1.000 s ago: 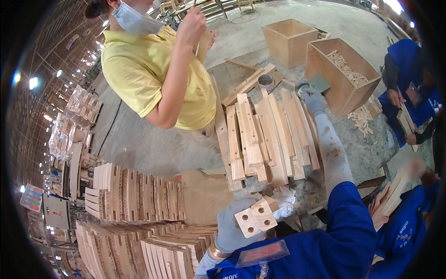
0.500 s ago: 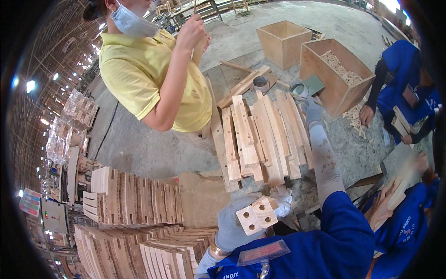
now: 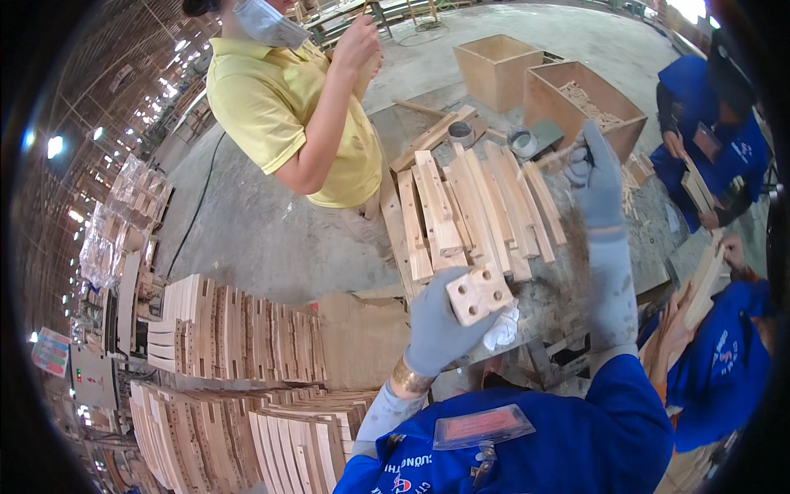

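Note:
My left hand (image 3: pixel 440 323), in a grey glove, is closed around a pale wooden block (image 3: pixel 479 295), whose end with several drilled holes faces up. A crumpled white cloth (image 3: pixel 502 329) hangs just beside that hand; I cannot tell whether it touches. My right hand (image 3: pixel 598 177), also gloved, is raised at the right of the wood pile and closed on a thin light-coloured stick (image 3: pixel 555 156) pointing left. The stick's tip is blurred. A small round can (image 3: pixel 522 143) with pale contents stands left of it, near a second can (image 3: pixel 461 132).
Drilled wooden pieces (image 3: pixel 473 206) cover the worktable. Behind stand a wooden box of dowels (image 3: pixel 583 95) and another wooden box (image 3: pixel 496 70). A person in yellow (image 3: pixel 304 123) stands across the table; people in blue (image 3: pixel 716 140) work at right. Stacked slats (image 3: pixel 239 329) fill the lower left.
My right hand has lifted away from the can and moved right, stick in its fingers. My left hand has carried the block up and to the right. The view has shifted slightly.

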A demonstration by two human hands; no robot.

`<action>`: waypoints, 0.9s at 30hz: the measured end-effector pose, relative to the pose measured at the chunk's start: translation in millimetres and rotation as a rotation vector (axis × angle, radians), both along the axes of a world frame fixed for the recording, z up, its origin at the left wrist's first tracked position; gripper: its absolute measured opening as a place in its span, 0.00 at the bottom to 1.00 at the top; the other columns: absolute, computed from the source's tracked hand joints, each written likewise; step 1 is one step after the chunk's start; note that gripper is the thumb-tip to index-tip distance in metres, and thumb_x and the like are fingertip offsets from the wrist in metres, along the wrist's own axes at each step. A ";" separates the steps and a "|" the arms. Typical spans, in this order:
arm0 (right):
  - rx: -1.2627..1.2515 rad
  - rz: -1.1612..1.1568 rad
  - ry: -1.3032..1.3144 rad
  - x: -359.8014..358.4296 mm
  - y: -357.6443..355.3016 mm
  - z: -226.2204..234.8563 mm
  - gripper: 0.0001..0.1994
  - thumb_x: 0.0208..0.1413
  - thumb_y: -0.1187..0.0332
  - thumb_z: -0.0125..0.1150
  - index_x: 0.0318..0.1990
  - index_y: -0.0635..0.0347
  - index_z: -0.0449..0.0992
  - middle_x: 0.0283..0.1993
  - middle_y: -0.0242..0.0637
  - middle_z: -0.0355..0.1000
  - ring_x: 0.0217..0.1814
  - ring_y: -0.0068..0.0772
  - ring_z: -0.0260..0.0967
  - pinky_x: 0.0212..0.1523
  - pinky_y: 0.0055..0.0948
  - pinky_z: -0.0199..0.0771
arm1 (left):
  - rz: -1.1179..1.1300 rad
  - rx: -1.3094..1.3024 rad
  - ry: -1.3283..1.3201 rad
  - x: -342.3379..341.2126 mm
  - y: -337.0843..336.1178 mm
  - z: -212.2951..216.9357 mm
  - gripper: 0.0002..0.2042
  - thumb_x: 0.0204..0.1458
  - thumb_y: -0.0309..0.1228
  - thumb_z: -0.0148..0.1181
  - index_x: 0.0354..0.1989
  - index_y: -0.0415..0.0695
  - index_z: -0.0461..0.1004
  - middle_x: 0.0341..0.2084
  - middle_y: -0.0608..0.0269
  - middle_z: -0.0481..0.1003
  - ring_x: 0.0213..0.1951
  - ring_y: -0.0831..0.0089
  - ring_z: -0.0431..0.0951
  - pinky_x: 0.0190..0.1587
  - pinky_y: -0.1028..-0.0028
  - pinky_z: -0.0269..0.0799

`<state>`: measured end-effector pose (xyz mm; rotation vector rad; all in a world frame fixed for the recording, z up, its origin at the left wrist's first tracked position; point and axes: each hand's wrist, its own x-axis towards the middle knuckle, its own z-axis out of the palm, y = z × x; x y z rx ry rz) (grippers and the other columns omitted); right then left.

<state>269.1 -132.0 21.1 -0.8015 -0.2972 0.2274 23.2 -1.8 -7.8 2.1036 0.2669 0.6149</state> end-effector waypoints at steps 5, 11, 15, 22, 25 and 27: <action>-0.570 -0.093 -0.384 -135.1 -18.3 83.2 0.06 0.53 0.70 0.54 0.26 0.61 0.69 0.17 0.27 0.64 0.14 0.11 0.57 0.13 0.11 0.53 | -0.012 0.098 -0.135 -3.6 -8.0 -5.5 0.26 0.32 0.32 0.72 0.40 0.39 0.65 0.29 0.59 0.75 0.31 0.75 0.77 0.34 0.75 0.73; -0.754 -0.112 -0.716 -168.3 -24.5 89.1 0.12 0.47 0.65 0.62 0.24 0.67 0.75 0.18 0.33 0.69 0.17 0.15 0.63 0.18 0.18 0.59 | -0.084 0.093 -0.150 -8.1 -17.0 -8.3 0.25 0.33 0.32 0.71 0.40 0.39 0.65 0.29 0.59 0.75 0.31 0.74 0.77 0.34 0.75 0.72; -0.830 -0.122 -0.923 -168.4 -22.6 82.0 0.12 0.47 0.64 0.62 0.26 0.68 0.76 0.17 0.35 0.69 0.17 0.16 0.64 0.17 0.18 0.60 | -0.067 0.038 -0.192 -13.4 -22.7 -5.3 0.21 0.34 0.36 0.67 0.38 0.44 0.68 0.28 0.56 0.73 0.31 0.60 0.75 0.33 0.70 0.70; -0.846 -0.111 -1.080 -182.3 -14.0 91.8 0.08 0.47 0.71 0.61 0.22 0.65 0.72 0.15 0.31 0.67 0.17 0.14 0.61 0.18 0.18 0.59 | -0.080 -0.005 -0.199 -15.1 -21.4 -12.8 0.22 0.34 0.36 0.67 0.38 0.44 0.68 0.29 0.56 0.73 0.31 0.60 0.75 0.33 0.70 0.71; -0.887 -0.093 -1.105 -184.9 -13.6 96.2 0.08 0.47 0.70 0.61 0.22 0.65 0.72 0.15 0.31 0.67 0.17 0.15 0.62 0.18 0.18 0.59 | -0.075 0.007 -0.200 -14.9 -20.8 -12.1 0.22 0.34 0.36 0.68 0.39 0.44 0.67 0.28 0.57 0.73 0.30 0.60 0.75 0.33 0.69 0.71; -0.881 -0.097 -1.062 -184.3 -12.9 95.8 0.08 0.47 0.71 0.60 0.23 0.66 0.72 0.16 0.32 0.67 0.17 0.15 0.62 0.18 0.18 0.60 | -0.079 0.014 -0.207 -13.6 -20.4 -11.8 0.22 0.34 0.36 0.68 0.39 0.44 0.67 0.28 0.57 0.73 0.30 0.60 0.75 0.33 0.69 0.71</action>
